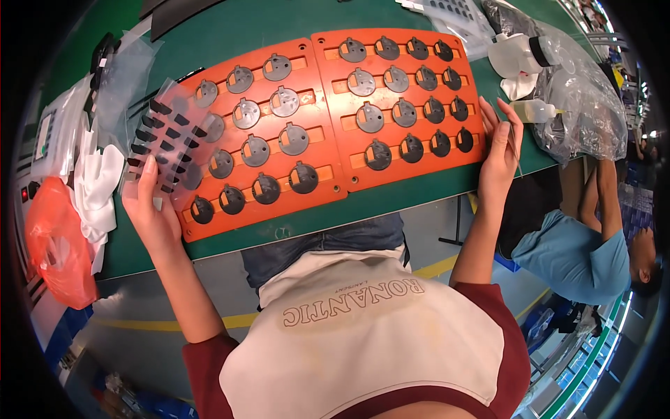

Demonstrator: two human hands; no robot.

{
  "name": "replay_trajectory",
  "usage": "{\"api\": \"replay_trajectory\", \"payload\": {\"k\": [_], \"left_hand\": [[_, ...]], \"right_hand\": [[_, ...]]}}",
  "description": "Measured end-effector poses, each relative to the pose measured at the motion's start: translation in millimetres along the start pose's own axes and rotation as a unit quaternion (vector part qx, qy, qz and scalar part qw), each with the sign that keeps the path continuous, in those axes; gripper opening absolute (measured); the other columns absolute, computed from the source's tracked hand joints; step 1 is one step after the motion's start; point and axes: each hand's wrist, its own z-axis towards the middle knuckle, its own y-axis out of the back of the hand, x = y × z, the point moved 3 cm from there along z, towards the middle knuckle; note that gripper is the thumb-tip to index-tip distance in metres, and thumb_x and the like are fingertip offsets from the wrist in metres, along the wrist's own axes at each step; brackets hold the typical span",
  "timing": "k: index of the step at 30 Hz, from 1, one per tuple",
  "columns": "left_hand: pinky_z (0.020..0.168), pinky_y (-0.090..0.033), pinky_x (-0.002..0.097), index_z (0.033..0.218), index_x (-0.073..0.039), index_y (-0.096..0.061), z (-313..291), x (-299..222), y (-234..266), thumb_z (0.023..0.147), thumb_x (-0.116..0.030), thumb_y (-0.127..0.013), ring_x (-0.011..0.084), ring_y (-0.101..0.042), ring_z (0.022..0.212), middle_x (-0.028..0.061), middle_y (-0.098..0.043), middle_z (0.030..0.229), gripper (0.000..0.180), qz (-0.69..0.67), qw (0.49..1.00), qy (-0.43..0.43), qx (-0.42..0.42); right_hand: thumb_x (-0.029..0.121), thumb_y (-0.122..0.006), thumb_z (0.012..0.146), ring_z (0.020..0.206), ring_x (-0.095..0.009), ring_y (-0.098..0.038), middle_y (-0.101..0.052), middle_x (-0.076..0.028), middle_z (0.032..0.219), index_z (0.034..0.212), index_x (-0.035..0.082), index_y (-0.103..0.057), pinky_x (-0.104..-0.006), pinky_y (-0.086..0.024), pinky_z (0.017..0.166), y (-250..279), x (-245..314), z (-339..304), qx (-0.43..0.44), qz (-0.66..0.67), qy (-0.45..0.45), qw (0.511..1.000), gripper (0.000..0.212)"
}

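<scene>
My left hand [150, 213] pinches a clear plastic sheet [167, 143] carrying several rows of small black pieces, thumb on top. The sheet overhangs the left part of an orange tray [307, 80], partly hiding some of its discs. A second orange tray [426, 167] adjoins it on the right. Round dark grey discs [303, 178] with cut-outs sit in rows in both trays. By the right tray's edge, my right hand [499, 146] is closed around thin tweezers [518, 164], which its fingers partly cover.
White cloth [94, 188] and an orange-red plastic bag [59, 244] lie at the left. Beyond the right tray are a clear bottle [513, 56], a small dropper bottle [534, 112] and a large clear plastic bag [583, 105]. A person in a blue shirt [572, 258] is at the right.
</scene>
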Motion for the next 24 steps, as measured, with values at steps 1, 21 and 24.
{"api": "replay_trajectory", "payload": {"k": [1,21,24], "left_hand": [[0.063,-0.038,0.02,0.087,0.005,-0.05,0.1,0.2,1.6,0.072,-0.008,-0.052,0.0102,-0.05,0.071,0.0066,-0.053,0.081,0.021,-0.001,1.0,0.001,-0.004],[0.073,-0.037,0.0228,0.096,0.005,-0.048,48.7,-14.7,66.9,0.072,-0.001,-0.051,0.012,-0.05,0.081,0.0084,-0.052,0.091,0.025,-0.065,0.997,-0.029,0.02],[0.069,-0.037,0.0199,0.102,0.008,-0.045,27.3,-37.1,57.7,0.073,0.0,-0.049,0.0085,-0.048,0.076,0.0096,-0.051,0.097,0.031,-0.021,0.997,-0.052,0.052]], "right_hand": [[0.022,-0.025,0.087,0.1,-0.021,-0.045,-0.043,-0.02,0.108,0.109,-0.001,-0.031,-0.0257,-0.034,0.084,-1.5,0.1,-1.0,0.005,-0.011,0.004,1.0,0.032],[0.035,-0.021,0.086,0.074,-0.018,-0.052,-0.051,-0.016,0.09,0.098,-0.004,-0.042,-0.0256,-0.042,0.065,-82.5,32.5,-53.0,-0.282,-0.133,0.177,0.934,0.046],[0.04,-0.022,0.085,0.063,-0.012,-0.043,-0.048,-0.006,0.071,0.094,-0.004,-0.049,-0.0226,-0.036,0.058,-90.1,52.3,-68.0,-0.332,-0.105,0.198,0.916,0.052]]}}
